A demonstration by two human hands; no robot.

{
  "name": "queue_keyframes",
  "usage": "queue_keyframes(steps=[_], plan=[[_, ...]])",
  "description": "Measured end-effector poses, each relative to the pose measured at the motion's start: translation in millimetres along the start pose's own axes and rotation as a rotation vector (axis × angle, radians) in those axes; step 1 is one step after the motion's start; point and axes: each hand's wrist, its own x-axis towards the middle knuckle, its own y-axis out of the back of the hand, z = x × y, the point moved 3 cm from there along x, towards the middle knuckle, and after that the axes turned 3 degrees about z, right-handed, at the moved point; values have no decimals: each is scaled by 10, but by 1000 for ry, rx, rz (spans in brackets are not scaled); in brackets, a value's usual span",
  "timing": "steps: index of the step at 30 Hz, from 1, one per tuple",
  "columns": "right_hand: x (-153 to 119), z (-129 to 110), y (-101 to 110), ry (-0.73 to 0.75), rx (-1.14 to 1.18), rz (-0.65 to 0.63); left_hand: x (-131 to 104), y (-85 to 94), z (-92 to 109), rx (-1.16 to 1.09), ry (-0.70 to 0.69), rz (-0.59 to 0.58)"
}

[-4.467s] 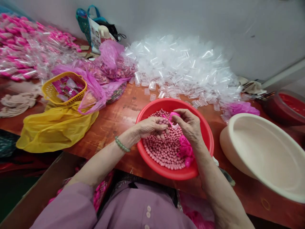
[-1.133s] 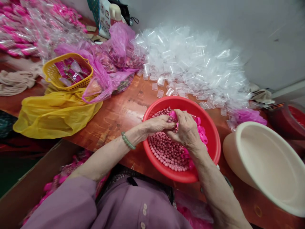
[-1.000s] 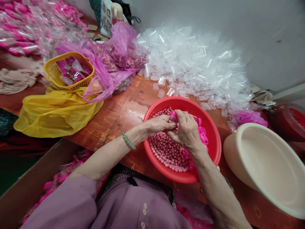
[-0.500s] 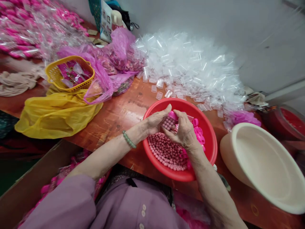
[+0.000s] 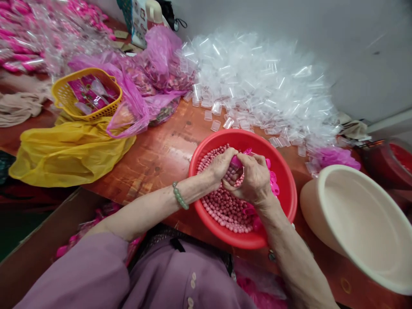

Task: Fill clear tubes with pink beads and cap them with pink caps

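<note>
Over the red basin (image 5: 286, 180), my left hand (image 5: 222, 165) and my right hand (image 5: 254, 178) meet around a small clear container with a pink cap (image 5: 236, 162). Fingers of both hands wrap it and hide most of it; pink beads seem to show through its wall. Below my hands, many round pink beads (image 5: 222, 206) cover the left and lower part of the basin. Bright pink plastic pieces (image 5: 273, 182) lie at the basin's right side, partly behind my right hand.
A cream basin (image 5: 367, 223) stands to the right. Clear plastic containers (image 5: 257, 86) are heaped behind the red basin. To the left are a yellow basket (image 5: 86, 113), a yellow bag (image 5: 71, 150), a pink bag (image 5: 161, 47) and wrapped pink items (image 5: 28, 38).
Both hands have shifted slightly right and closed further over the capped container, which is now more hidden. More beads show at the basin's upper left. The view has shifted slightly.
</note>
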Motion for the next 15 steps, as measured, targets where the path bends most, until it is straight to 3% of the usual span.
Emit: queue_keyframes(steps=[6, 10, 13, 15], plan=[[-7, 30, -41, -124, 101, -209, 76, 40, -54, 125, 44, -82], [46, 160, -29, -262, 291, -256, 109, 36, 49, 180, -28, -149], [-44, 370, -27, -397, 345, -241, -152, 194, 263, 245, -200, -203], [-144, 519, -29, -494, 304, -225, -488, 472, 418, 354, -300, -175]])
